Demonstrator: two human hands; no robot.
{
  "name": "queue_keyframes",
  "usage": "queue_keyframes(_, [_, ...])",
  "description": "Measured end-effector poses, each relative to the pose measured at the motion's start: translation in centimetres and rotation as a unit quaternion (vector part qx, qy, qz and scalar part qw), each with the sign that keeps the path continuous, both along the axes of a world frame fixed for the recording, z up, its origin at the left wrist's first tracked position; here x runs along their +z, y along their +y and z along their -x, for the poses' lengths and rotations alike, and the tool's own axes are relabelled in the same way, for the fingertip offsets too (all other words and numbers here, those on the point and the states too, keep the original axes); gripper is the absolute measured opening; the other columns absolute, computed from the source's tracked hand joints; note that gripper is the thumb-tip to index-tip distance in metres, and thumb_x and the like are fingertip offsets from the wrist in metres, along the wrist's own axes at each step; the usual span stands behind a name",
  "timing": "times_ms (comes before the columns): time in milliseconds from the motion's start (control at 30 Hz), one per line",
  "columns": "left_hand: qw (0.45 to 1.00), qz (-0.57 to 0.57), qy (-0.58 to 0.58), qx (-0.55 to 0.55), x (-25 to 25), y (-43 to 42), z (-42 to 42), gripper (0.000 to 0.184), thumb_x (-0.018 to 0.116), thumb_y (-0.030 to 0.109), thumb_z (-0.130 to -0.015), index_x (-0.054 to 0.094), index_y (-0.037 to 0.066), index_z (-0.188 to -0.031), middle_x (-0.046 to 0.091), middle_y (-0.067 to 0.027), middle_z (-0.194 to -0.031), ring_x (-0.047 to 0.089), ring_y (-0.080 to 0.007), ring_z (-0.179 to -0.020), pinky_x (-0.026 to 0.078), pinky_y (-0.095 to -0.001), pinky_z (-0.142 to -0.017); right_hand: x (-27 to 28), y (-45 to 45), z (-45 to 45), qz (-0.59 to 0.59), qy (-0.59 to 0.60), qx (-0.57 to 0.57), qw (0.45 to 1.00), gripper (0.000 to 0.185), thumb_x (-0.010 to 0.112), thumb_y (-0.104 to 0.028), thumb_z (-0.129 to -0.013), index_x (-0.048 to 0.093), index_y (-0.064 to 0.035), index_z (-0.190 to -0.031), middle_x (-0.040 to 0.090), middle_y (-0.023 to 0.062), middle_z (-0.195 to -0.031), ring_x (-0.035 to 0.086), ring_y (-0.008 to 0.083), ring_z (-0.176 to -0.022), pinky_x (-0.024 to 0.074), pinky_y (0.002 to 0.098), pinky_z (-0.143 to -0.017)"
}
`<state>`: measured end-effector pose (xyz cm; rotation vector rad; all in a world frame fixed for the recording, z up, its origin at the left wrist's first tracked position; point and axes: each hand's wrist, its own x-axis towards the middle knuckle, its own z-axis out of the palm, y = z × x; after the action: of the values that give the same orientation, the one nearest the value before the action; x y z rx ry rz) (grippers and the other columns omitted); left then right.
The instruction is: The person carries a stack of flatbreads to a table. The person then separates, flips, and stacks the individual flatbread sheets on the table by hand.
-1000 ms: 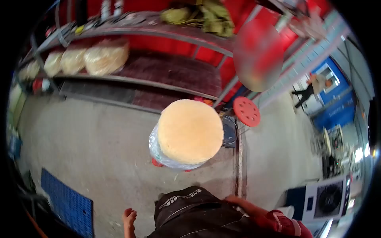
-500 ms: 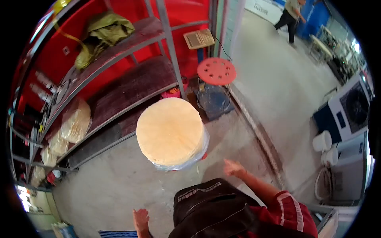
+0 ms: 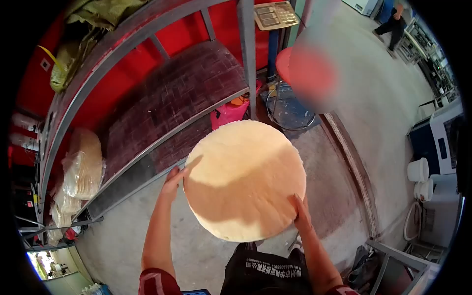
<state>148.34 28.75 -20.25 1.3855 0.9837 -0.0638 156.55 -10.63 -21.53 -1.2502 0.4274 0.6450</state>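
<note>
A wide, pale-yellow round stack of what look like thin flatbreads fills the middle of the head view, its top face lit at the back and shadowed in front. My left hand grips its left edge, thumb near the top and the other fingers hidden beneath or behind. On the right edge, my right hand holds it the same way, with the thumb over the rim. What lies under the stack is hidden, so I cannot tell whether it is lifted.
Metal shelving stands on the left, with plastic-wrapped round stacks at its end. Beyond are a pink bag, a red stool and a scale. A raised floor strip runs along the right; a person walks farther off.
Both my hands have moved from empty and apart, near my body, onto the two sides of the flatbread stack. The stack appears larger and closer. The distant person has moved right.
</note>
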Motion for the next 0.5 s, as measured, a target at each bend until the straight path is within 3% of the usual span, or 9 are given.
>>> queue_keyframes(33, [0.997, 0.034, -0.045, -0.044, -0.4, 0.4, -1.8, 0.078, 0.065, 0.031, -0.066, 0.022, 0.006, -0.126, 0.038, -0.0096, -0.119, 0.033, -0.018, -0.112, 0.021, -0.0315, -0.093, -0.5, 0.5, 0.1, -0.07, -0.033, -0.006, 0.997, 0.069, 0.055, -0.037, -0.073, 0.026, 0.0043, -0.121, 0.034, 0.0134, -0.12, 0.033, 0.0194, -0.111, 0.0286, 0.0307, -0.09])
queue_keyframes(67, [0.997, 0.037, -0.043, -0.044, -0.7, 0.1, -3.1, 0.078, 0.065, 0.031, -0.066, 0.022, 0.006, -0.126, 0.038, -0.0096, -0.119, 0.033, -0.018, -0.112, 0.021, -0.0315, -0.093, -1.0, 0.5, 0.2, -0.067, -0.031, -0.006, 0.997, 0.069, 0.055, -0.037, -0.073, 0.026, 0.0043, -0.121, 0.034, 0.0134, -0.12, 0.033, 0.0194, -0.111, 0.0286, 0.0307, -0.09])
queue_keyframes(133, [0.983, 0.146, -0.039, -0.107, -1.0, -0.5, -4.7, 0.077, 0.068, 0.019, -0.063, 0.024, 0.006, -0.125, 0.041, -0.0094, -0.116, 0.038, -0.0183, -0.107, 0.029, -0.0321, -0.09, -1.5, -0.1, 0.2, -0.083, 0.09, -0.09, 0.988, 0.051, 0.052, -0.033, -0.076, 0.039, 0.0004, -0.112, 0.048, 0.0091, -0.106, 0.046, 0.0175, -0.098, 0.0371, 0.0281, -0.081])
queue_keyframes(233, [0.987, 0.1, -0.076, -0.097, -1.2, -0.8, -4.5, 0.076, 0.068, 0.009, -0.061, 0.025, 0.006, -0.124, 0.044, -0.0077, -0.112, 0.043, -0.0177, -0.102, 0.037, -0.0316, -0.084, -0.3, 0.0, -0.3, -0.137, 0.068, -0.04, 0.987, 0.042, 0.051, -0.032, -0.077, 0.045, -0.0023, -0.107, 0.053, 0.0072, -0.096, 0.052, 0.017, -0.087, 0.0416, 0.0271, -0.074])
queue_keyframes(300, [0.982, 0.087, -0.136, -0.101, -1.0, -1.7, -5.9, 0.065, 0.066, 0.006, -0.059, 0.035, 0.003, -0.117, 0.049, -0.0097, -0.103, 0.049, -0.0169, -0.093, 0.04, -0.03, -0.081, -0.6, -0.8, -0.3, -0.042, 0.094, -0.073, 0.992, 0.04, 0.052, -0.031, -0.076, 0.048, -0.0022, -0.103, 0.054, 0.0061, -0.091, 0.053, 0.014, -0.081, 0.0436, 0.0256, -0.069])
queue_keyframes(333, [0.979, 0.125, -0.115, -0.112, -2.8, -1.1, -6.1, 0.061, 0.064, 0.003, -0.059, 0.038, 0.001, -0.114, 0.051, -0.0112, -0.101, 0.05, -0.0186, -0.092, 0.041, -0.0318, -0.08, -0.5, -0.4, -0.6, -0.072, 0.054, -0.094, 0.991, 0.038, 0.054, -0.03, -0.075, 0.05, -0.0026, -0.101, 0.055, 0.0054, -0.089, 0.053, 0.0115, -0.079, 0.0441, 0.025, -0.066])
queue_keyframes(367, [0.978, 0.154, -0.105, -0.089, -2.3, -1.5, -6.4, 0.061, 0.062, 0.0, -0.059, 0.037, 0.001, -0.114, 0.05, -0.0116, -0.103, 0.05, -0.0211, -0.094, 0.041, -0.0337, -0.08, 0.8, 0.0, -0.8, -0.055, 0.074, -0.088, 0.992, 0.037, 0.056, -0.028, -0.074, 0.05, -0.0022, -0.1, 0.055, 0.0053, -0.089, 0.053, 0.0107, -0.079, 0.0442, 0.025, -0.066])
queue_keyframes(433, [0.98, 0.146, -0.118, -0.06, -4.3, -0.7, -5.0, 0.063, 0.06, -0.001, -0.059, 0.034, 0.001, -0.116, 0.047, -0.0122, -0.108, 0.048, -0.0244, -0.096, 0.04, -0.0359, -0.082, -2.4, -0.1, -0.9, -0.077, 0.134, -0.076, 0.985, 0.039, 0.058, -0.027, -0.073, 0.049, -0.0041, -0.103, 0.054, 0.0037, -0.093, 0.052, 0.0111, -0.084, 0.0434, 0.0246, -0.07])
queue_keyframes(500, [0.983, 0.131, -0.125, -0.023, -4.4, -1.0, -2.7, 0.053, 0.06, 0.005, -0.065, 0.04, 0.002, -0.113, 0.05, -0.0112, -0.104, 0.048, -0.0239, -0.097, 0.038, -0.0356, -0.082, -2.7, 0.4, -0.5, -0.076, 0.169, -0.06, 0.981, 0.041, 0.059, -0.026, -0.072, 0.048, -0.0052, -0.106, 0.053, 0.0031, -0.095, 0.051, 0.0111, -0.086, 0.0429, 0.0245, -0.072])
